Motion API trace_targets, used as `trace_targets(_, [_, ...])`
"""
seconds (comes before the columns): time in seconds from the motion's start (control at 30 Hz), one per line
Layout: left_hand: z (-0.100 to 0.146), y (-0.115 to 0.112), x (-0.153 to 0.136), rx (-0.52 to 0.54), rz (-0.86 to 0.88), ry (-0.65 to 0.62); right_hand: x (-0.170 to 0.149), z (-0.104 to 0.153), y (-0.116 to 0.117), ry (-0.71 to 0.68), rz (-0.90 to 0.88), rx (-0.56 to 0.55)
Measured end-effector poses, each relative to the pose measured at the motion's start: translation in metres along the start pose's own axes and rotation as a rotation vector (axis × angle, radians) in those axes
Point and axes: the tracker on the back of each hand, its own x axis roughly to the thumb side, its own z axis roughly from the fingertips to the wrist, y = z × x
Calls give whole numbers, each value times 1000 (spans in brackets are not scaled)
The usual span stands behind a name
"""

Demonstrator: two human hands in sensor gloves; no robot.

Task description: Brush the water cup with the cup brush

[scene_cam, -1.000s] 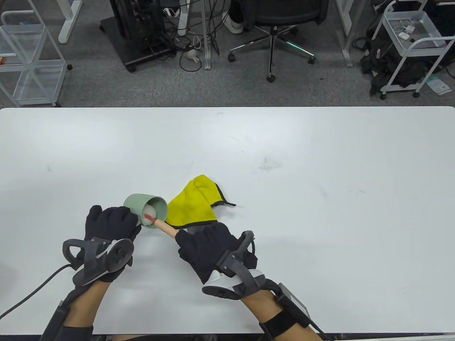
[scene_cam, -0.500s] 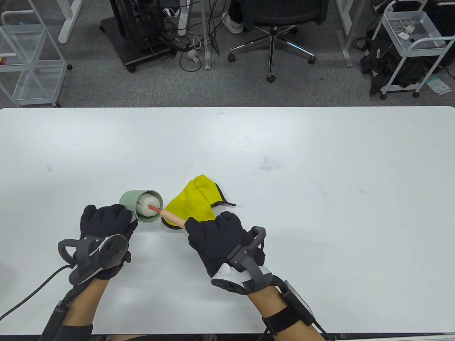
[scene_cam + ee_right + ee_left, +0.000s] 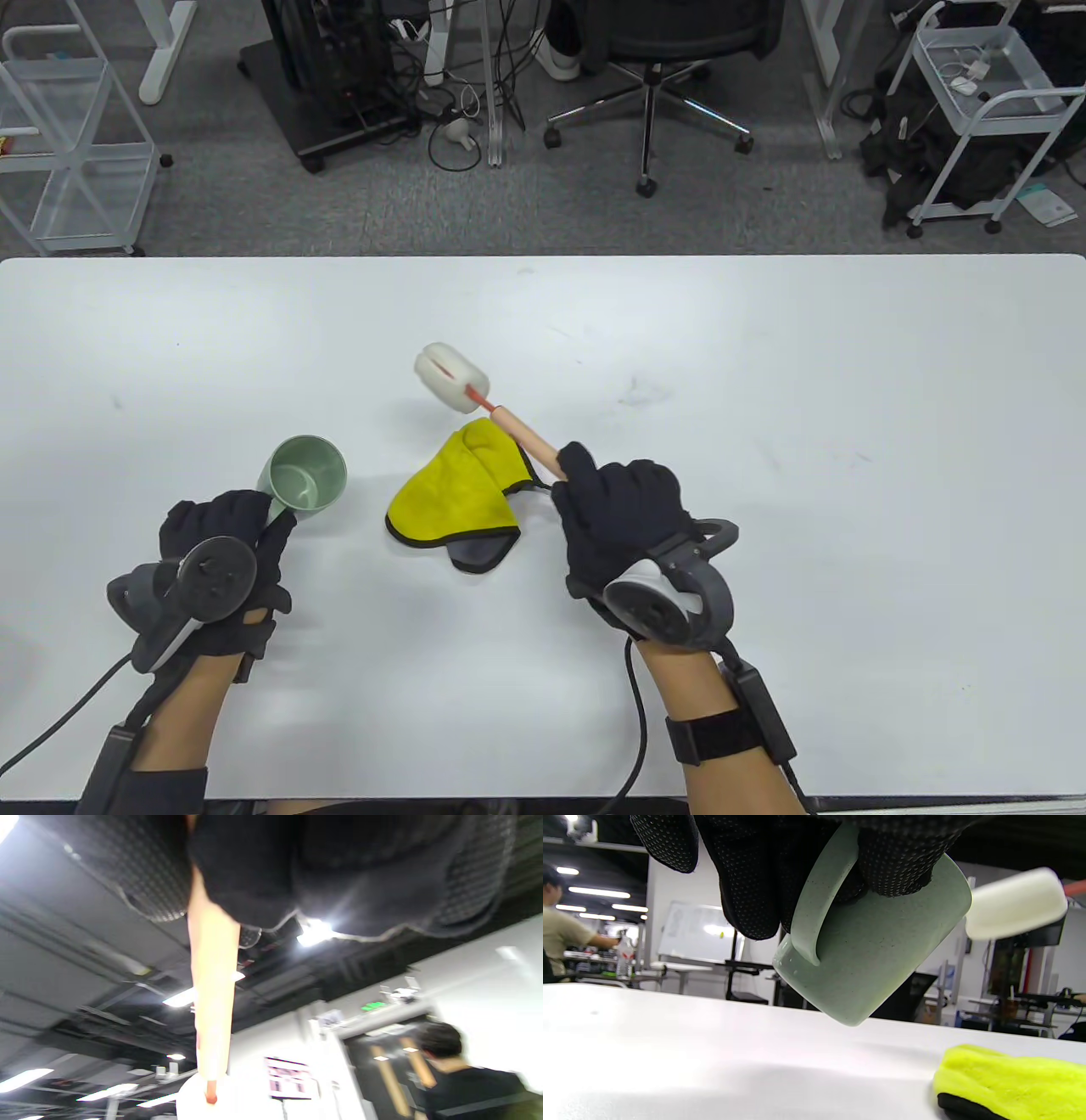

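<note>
Water cup point(image 3: 304, 475): sage green mug, rigid, looks light and smooth. It hangs tilted just above the table point(image 3: 764, 356), near-left; inside appears empty. Left hand point(image 3: 222, 543) grips it w/ fingers point(image 3: 746, 878) wrapped through the handle point(image 3: 818, 899), judged the surest hold. Cup brush point(image 3: 488, 407): soft white sponge head point(image 3: 450, 378), stiff wooden shaft; clear of cup, over far end of the yellow cloth point(image 3: 458, 492). Right hand point(image 3: 624, 518) clenched on the shaft's lower end. Cloth lies between the hands.
</note>
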Motion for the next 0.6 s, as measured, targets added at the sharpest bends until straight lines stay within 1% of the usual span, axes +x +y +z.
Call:
trace_targets(0.07, [0, 0, 0, 0, 5, -2, -17, -1, 2, 89, 19, 30])
trace_targets(0.1, [0, 1, 0, 0, 7, -4, -32, 1, 2, 164, 38, 46])
trace_targets(0.3, [0, -2, 0, -9, 15, -12, -76, 6, 5, 417, 85, 119])
trace_targets(0.43, [0, -1, 0, -12, 18, -10, -95, 12, 10, 524, 123, 170])
trace_targets(0.6, [0, -1, 0, -16, 24, -8, -113, 19, 17, 608, 157, 217])
